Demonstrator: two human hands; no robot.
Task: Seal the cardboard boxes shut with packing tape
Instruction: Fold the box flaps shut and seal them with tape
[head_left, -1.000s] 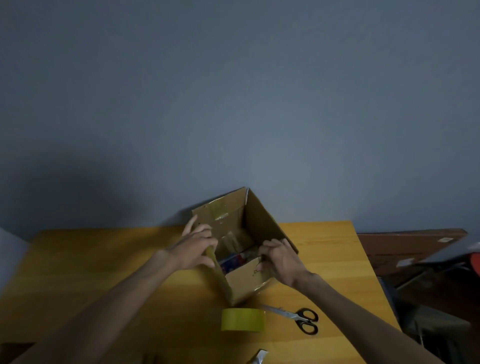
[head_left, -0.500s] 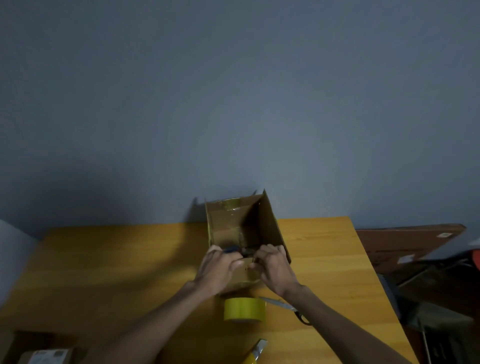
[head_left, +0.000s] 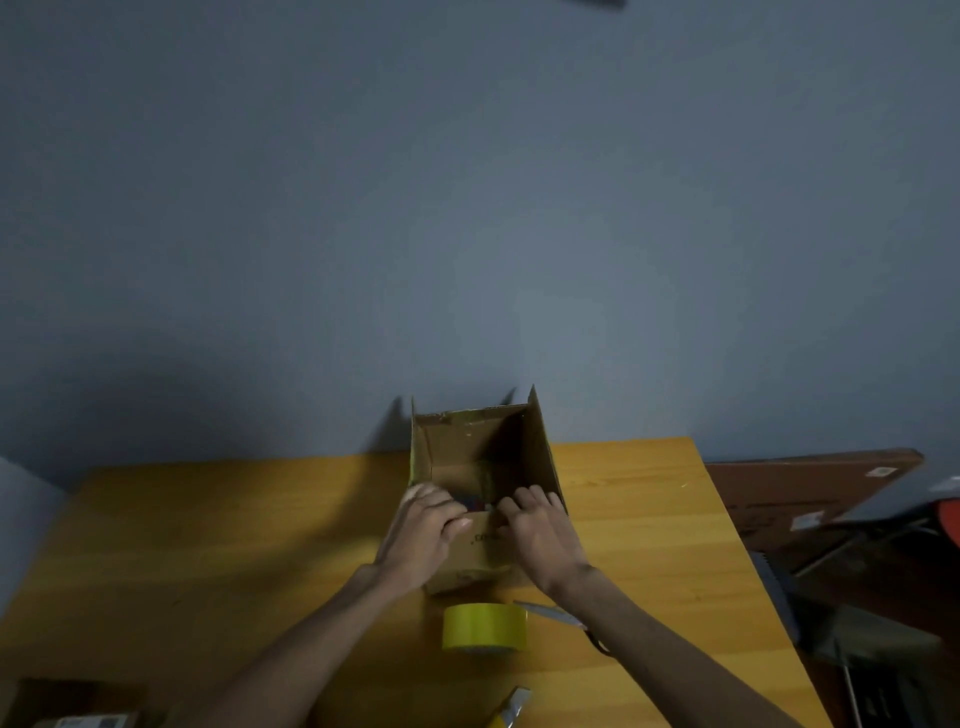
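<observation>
An open brown cardboard box stands on the wooden table with its far and side flaps upright. My left hand grips the near flap at its left end, thumb on the outside face. My right hand grips the same flap at its right end, fingers curled over the top edge. Small coloured items show inside the box between my hands. A roll of yellow packing tape lies on the table just in front of the box.
Scissors lie right of the tape, partly under my right forearm. A piece of tape sits at the bottom edge. Another box shows at the bottom left. Flat cardboard leans right of the table.
The box has been turned square to me. My left hand came off the left side flap onto the near flap. Both hands now grip that flap's top edge.
</observation>
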